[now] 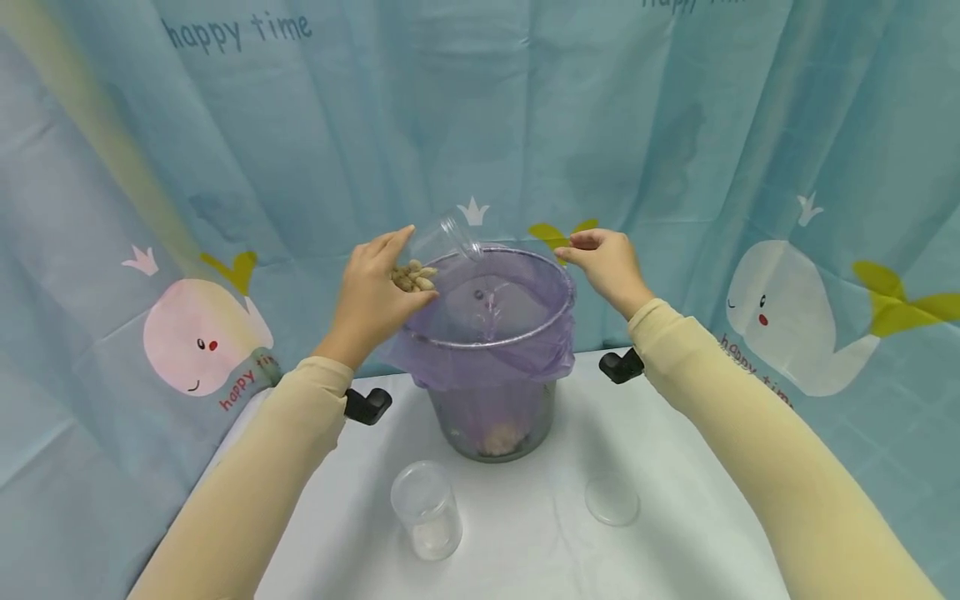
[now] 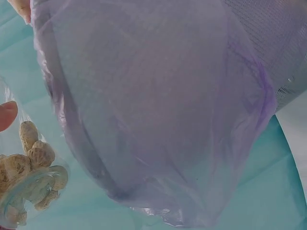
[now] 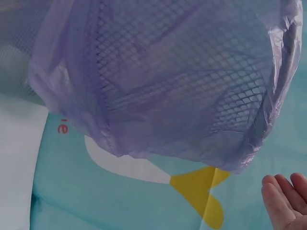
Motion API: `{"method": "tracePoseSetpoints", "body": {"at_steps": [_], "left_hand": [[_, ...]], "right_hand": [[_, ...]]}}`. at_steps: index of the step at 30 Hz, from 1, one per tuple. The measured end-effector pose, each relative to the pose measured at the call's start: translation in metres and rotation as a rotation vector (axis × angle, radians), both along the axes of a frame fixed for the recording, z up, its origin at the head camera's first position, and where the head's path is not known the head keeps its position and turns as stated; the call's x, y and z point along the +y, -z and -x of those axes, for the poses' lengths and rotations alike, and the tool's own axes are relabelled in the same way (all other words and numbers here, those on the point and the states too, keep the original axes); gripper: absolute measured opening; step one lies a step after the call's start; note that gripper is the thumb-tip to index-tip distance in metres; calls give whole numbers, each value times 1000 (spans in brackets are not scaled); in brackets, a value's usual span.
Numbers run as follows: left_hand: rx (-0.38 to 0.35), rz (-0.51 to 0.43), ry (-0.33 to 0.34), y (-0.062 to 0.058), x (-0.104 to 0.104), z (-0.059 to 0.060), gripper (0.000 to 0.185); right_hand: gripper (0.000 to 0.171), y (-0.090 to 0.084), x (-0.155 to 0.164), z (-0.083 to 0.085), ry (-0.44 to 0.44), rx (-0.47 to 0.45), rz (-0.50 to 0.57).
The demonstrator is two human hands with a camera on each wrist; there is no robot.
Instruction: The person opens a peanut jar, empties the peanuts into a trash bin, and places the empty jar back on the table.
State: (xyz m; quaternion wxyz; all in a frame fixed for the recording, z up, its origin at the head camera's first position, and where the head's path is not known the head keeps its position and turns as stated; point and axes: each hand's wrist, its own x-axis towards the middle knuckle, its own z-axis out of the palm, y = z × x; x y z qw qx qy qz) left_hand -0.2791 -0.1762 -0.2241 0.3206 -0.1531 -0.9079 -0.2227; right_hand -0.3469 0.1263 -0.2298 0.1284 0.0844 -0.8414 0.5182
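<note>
Curtain (image 1: 525,108) reads "happy time"; left hand (image 1: 371,296) tips peanut jar (image 1: 438,250) over bin (image 1: 491,392).

The head view looks forward and down from above the near edge of the bench (image 1: 525,542), taking in both arms and the bin (image 1: 491,350) against the far curtain (image 1: 525,125). The left wrist view sits very close to the bin's left side, looking up at its purple liner (image 2: 158,120). The right wrist view looks up at the liner from close under the bin's right rim. All three share the liner.
</note>
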Motion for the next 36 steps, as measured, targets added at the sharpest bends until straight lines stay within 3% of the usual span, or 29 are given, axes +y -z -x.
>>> {"method": "tracePoseSetpoints", "body": {"at_steps": [18,31,36], "left_hand": [[-12,-38,-11,11,3,18,81],[-31,2,-3,16,10,19,80],[-39,2,1,18,12,19,79]], "right_hand": [[52,22,-5,18,71,-66,69],[49,33,-18,18,55,-79,84],[47,35,-21,17,89,-68,85]]}}
